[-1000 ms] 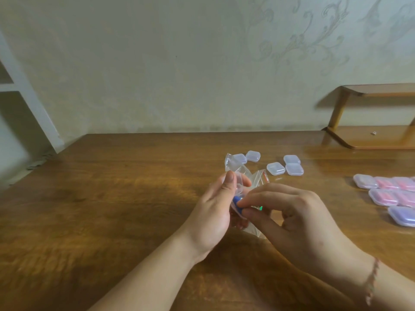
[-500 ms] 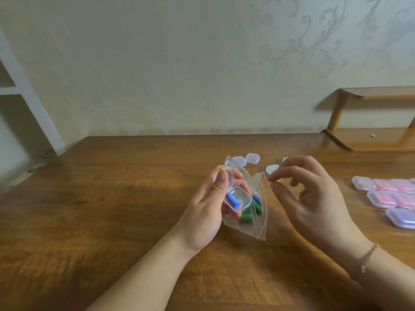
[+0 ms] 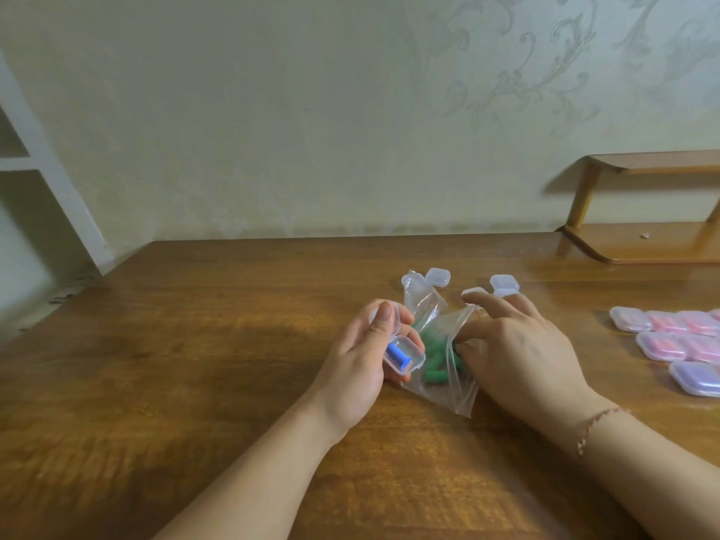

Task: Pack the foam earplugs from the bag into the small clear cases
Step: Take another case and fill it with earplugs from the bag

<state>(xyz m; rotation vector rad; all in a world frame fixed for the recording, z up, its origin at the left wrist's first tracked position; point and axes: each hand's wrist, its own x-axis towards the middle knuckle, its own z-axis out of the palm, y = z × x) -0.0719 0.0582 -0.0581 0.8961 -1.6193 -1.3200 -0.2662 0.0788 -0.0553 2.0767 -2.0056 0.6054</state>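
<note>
Just one head-worn wide-angle cam, looking forward and down over the near edge of the table point(image 3: 195, 344); pretty close in, both forearms filling the bottom; the wall point(image 3: 272, 111) behind the far edge.

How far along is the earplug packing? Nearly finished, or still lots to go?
Partly done. Filled cases with pink earplugs sit closed at the right. In hand: the left hand holds an open case with one blue earplug in it, while the right hand reaches into the bag. Left: green earplugs in the bag and a few empty cases behind it.
</note>
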